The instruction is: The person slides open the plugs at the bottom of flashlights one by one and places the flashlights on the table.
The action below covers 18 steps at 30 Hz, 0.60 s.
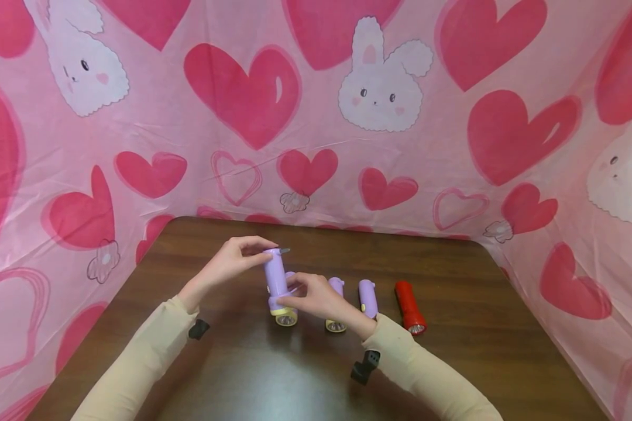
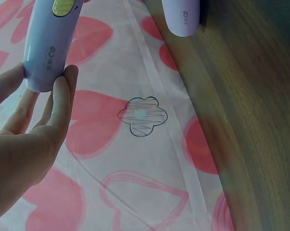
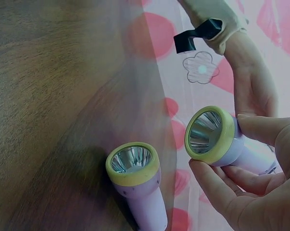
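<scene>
Both hands hold one purple flashlight [image 1: 275, 278] with a yellow lens rim, raised over the table. My left hand [image 1: 237, 257] pinches its tail end between thumb and fingers; the left wrist view shows its yellow switch [image 2: 64, 6] on the body. My right hand [image 1: 316, 295] grips the head end, thumb and fingertips right at the yellow rim [image 3: 226, 137]. Behind it a second purple flashlight [image 1: 287, 318] is partly hidden, its lens facing me. Close to the right hand lies another purple flashlight [image 1: 336, 286], partly covered by that hand.
Farther right on the brown wooden table [image 1: 253, 374] lie one more purple flashlight [image 1: 367, 295], partly behind the right wrist, and a red flashlight [image 1: 409, 305]. A pink cloth [image 1: 316, 117] with hearts and rabbits stands round the back and sides.
</scene>
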### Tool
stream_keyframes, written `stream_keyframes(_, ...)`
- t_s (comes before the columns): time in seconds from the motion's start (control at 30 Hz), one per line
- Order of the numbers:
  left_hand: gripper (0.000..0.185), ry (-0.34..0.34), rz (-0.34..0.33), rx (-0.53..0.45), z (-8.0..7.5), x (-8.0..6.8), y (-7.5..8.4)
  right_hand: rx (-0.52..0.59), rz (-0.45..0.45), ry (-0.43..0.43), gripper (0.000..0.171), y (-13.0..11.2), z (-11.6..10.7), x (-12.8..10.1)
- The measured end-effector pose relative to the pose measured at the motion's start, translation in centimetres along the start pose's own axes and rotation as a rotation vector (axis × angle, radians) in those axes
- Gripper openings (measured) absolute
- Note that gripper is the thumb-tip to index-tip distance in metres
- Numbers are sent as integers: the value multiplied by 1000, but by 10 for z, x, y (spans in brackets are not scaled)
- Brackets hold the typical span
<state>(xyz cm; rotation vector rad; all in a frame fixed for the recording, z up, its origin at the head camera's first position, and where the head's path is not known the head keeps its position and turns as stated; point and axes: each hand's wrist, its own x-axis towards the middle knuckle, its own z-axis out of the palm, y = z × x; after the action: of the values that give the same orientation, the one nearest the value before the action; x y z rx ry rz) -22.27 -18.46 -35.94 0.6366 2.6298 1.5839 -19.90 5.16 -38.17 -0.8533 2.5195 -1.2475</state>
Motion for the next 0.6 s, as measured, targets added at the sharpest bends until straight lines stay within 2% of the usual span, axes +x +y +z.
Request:
stream_keyframes(0.17,30,4,-6,7,-2,-1,0,27,29,-5,34,-2,3,2)
stream_keyframes(0.37,30,-3,-17,12,-6,-1,-2,44,23,-12,30,-5,6,6)
stream_keyframes(0.6,30,-15,-32,6,-10,0,-7,75,58,-40,34,-5,9,9)
